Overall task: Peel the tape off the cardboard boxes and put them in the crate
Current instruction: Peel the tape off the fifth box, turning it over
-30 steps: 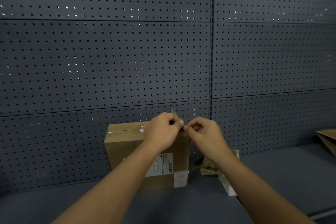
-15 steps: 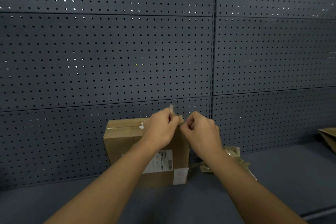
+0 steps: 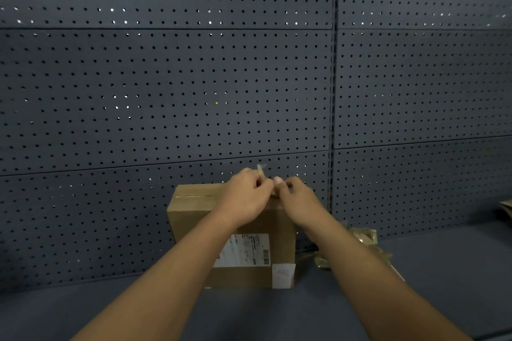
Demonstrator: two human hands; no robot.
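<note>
A brown cardboard box with a white shipping label stands on the dark shelf against the pegboard. Clear tape runs along its top seam. My left hand is over the box's top right edge and pinches a lifted strip of clear tape that sticks up above the fingers. My right hand is close beside it, fingers curled, pinching at the same tape on the top edge. The crate is not in view.
Crumpled peeled tape lies on the shelf right of the box, partly behind my right forearm. Another piece of cardboard shows at the right edge. The dark pegboard wall rises right behind the box.
Both hands have drawn closer together over the box's top right edge. The tape end in my left hand stays raised. The box has not moved.
</note>
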